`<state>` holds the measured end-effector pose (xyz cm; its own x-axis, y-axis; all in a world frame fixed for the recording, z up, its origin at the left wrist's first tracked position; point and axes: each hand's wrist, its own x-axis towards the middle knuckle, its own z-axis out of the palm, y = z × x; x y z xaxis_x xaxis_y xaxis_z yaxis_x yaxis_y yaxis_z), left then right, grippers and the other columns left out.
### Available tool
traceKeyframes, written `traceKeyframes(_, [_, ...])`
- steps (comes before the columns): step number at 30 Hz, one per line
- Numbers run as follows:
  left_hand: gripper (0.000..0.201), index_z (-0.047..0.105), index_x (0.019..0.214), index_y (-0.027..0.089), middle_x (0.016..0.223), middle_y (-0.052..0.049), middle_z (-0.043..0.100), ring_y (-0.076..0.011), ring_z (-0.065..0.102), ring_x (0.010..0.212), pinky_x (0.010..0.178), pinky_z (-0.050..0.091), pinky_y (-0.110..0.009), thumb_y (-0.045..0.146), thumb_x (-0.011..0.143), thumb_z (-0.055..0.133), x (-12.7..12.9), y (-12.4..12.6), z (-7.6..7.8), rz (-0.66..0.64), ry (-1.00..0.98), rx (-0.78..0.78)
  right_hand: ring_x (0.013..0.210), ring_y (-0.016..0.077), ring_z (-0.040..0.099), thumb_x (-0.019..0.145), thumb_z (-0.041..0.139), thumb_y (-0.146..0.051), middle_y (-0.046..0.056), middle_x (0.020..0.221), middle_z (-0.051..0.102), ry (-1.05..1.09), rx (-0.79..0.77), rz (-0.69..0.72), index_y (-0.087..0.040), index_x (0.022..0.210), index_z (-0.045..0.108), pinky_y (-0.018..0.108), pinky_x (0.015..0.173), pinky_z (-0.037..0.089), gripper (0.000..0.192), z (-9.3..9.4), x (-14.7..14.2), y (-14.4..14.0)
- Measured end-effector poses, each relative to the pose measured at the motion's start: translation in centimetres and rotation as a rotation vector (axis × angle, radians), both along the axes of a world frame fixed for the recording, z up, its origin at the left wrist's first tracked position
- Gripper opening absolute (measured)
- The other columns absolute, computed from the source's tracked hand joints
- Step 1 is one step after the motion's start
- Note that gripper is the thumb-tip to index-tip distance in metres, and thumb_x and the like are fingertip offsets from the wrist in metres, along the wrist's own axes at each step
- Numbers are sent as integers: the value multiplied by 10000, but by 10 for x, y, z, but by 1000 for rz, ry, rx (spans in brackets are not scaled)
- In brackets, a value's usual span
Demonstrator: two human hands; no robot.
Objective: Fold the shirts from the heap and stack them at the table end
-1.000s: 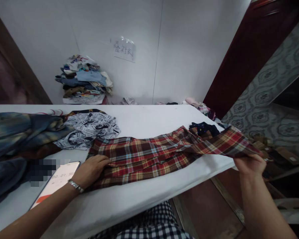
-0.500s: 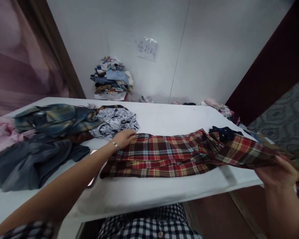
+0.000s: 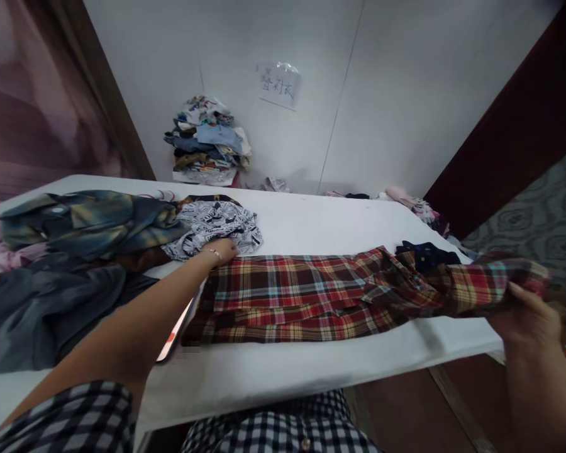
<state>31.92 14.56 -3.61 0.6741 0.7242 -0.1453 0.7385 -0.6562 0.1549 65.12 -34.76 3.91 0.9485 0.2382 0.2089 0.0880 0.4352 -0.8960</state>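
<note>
A red, brown and yellow plaid shirt [image 3: 292,292] lies stretched lengthwise across the white table, folded into a long strip. At its far left corner, my left hand [image 3: 224,250] is closed on the hem edge, its fingertips partly hidden. My right hand [image 3: 528,318] grips the other end, a sleeve-like part, lifted beyond the table's right side. Dark navy cloth [image 3: 427,256] sits just behind that raised part. Beyond my left hand lies a crumpled black-and-white printed garment [image 3: 221,223].
A phone [image 3: 172,340] lies partly under my left forearm. Dark grey clothing [image 3: 51,308] and a blue-yellow plaid shirt [image 3: 99,220] are heaped on the left. Stacked clothes [image 3: 207,141] stand by the wall behind the table [image 3: 330,223]. A paper sign [image 3: 279,87] hangs above.
My left hand has shifted left along with the shirt's hem end. My right hand has raised the end it holds slightly, and the cloth there has turned.
</note>
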Motion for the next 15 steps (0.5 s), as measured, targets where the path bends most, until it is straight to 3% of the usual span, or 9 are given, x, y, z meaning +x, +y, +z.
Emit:
traceKeyframes(4, [355,656,819,222,937,-73,709,-223,628,892,733,441,-279,438,840,376,-9,-16,3,-16,-124,124,1109,227,615,562,576,-103,29,1068,709,-1,21,5,-257,861,721,398,1098,378,366,5,19,16])
traceKeyframes(8, [367,663,794,214,877,-47,710,-225,639,841,758,467,-298,484,821,415,-6,-42,22,-74,-421,64,847,158,672,582,562,-77,-9,930,732,-51,66,201,-223,889,708,298,865,531,370,40,25,41])
traceKeyframes(11, [407,668,835,195,858,-41,717,-228,658,835,796,506,-333,556,790,486,10,-75,35,-92,-679,-264,724,127,659,577,602,-78,-28,821,728,-163,-15,488,-187,875,699,248,723,544,332,70,10,82])
traceKeyframes(15, [557,604,1148,187,1185,-122,671,-248,655,1023,883,526,-402,625,847,437,43,-124,36,-95,-981,-971,731,135,657,626,653,-123,-36,785,715,-353,-290,968,-178,882,698,314,789,547,265,84,-27,169])
